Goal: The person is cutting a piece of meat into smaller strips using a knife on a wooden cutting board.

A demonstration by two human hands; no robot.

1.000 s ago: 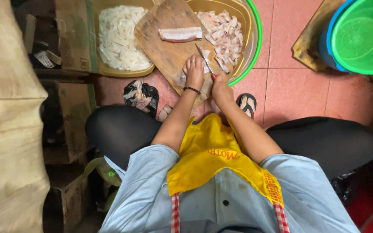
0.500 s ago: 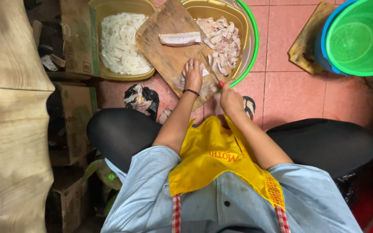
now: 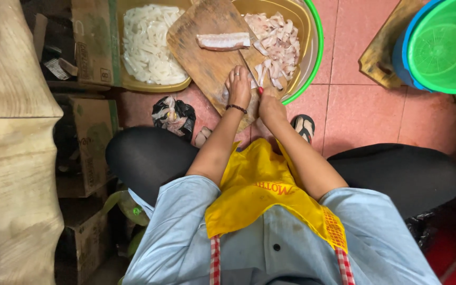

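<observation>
The left hand (image 3: 238, 84) lies flat, fingers together, pressing a pale piece of fish (image 3: 250, 101) onto the near end of the board (image 3: 207, 58). The right hand (image 3: 269, 104) is closed round a knife (image 3: 248, 66), whose thin blade runs up past the left fingers across the board. Farther up the board, well apart from the hands, lies a long fillet (image 3: 224, 41), pale with a pinkish edge.

The board rests tilted over two containers. Under its right side is a yellow bowl (image 3: 304, 21), seated in a green-rimmed basin (image 3: 316, 53), holding a heap of pinkish-white cut pieces (image 3: 278, 42). To its left is a yellow tub (image 3: 154, 85) filled with white strips (image 3: 146, 45). On the tiled floor below the tub sits a black bag (image 3: 172, 113) with scraps in it. At the upper right a green bucket (image 3: 447, 45) sits inside a blue one, beside a second wooden board (image 3: 383, 50).

Along the left stand brown cardboard boxes (image 3: 88, 142) with faded green print, one upright beside the tub, others stacked lower down. A tan sack (image 3: 11, 158) fills the left edge.
</observation>
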